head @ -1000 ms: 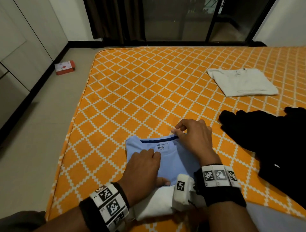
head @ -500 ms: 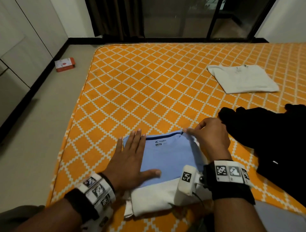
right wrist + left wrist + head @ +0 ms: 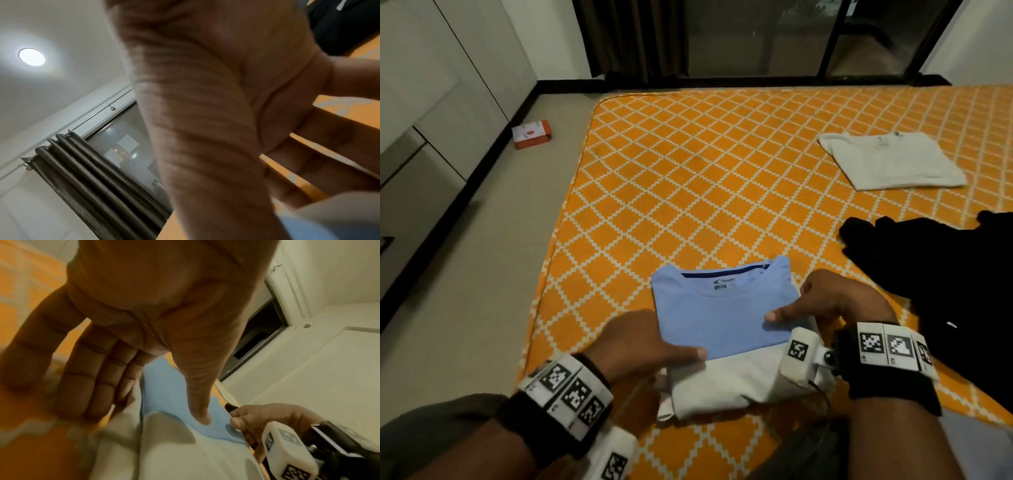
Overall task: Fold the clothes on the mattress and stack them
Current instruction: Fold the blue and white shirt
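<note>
A folded light blue shirt (image 3: pixel 722 308) lies on top of a folded white garment (image 3: pixel 729 383) near the front left corner of the orange mattress (image 3: pixel 688 178). My left hand (image 3: pixel 671 353) holds the stack's left side, with its thumb on top at the seam between blue and white. In the left wrist view its fingers (image 3: pixel 86 378) reach along the white cloth's (image 3: pixel 185 451) edge, and the thumb presses the blue shirt (image 3: pixel 164 394). My right hand (image 3: pixel 791 311) grips the right side, thumb on the blue cloth and fingers tucked below.
A folded pale shirt (image 3: pixel 890 161) lies at the far right of the mattress. A heap of black clothes (image 3: pixel 945 291) sits just right of my right hand. On the floor to the left is a red and white box (image 3: pixel 532 133), by the cabinets (image 3: pixel 431 120).
My left hand has left the top of the blue shirt and taken the stack's left side. My right hand has moved from the collar corner back along the right edge.
</note>
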A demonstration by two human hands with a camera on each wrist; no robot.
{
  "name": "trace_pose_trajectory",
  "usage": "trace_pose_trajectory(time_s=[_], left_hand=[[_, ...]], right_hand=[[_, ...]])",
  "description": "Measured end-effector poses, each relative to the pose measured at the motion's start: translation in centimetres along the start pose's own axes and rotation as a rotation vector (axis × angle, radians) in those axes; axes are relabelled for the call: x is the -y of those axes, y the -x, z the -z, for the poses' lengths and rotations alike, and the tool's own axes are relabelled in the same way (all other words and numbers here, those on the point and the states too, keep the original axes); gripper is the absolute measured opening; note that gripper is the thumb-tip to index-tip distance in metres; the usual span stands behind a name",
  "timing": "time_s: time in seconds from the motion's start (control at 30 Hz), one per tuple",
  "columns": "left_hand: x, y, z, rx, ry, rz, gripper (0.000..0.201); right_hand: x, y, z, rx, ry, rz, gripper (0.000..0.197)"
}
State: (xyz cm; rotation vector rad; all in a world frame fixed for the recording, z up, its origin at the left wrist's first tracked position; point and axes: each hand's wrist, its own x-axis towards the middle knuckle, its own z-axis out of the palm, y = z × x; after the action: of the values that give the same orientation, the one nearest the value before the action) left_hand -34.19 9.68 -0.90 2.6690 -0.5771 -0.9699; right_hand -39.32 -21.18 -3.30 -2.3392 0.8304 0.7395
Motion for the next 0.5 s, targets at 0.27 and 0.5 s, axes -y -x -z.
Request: trace_pose_trajectory(time_s=[0.27, 0.5], left_hand=[[2.0, 0.5, -6.4, -0.005, 0.349, 0.207, 0.080], [1.4, 0.9, -8.6, -0.065, 0.747, 0.290, 0.051]], right_hand=[[-0.5, 0.9, -1.8, -0.009, 0.122, -0.004, 0.078], [-0.6, 0.0, -1.1, 0.051, -0.152, 0.048, 0.057]])
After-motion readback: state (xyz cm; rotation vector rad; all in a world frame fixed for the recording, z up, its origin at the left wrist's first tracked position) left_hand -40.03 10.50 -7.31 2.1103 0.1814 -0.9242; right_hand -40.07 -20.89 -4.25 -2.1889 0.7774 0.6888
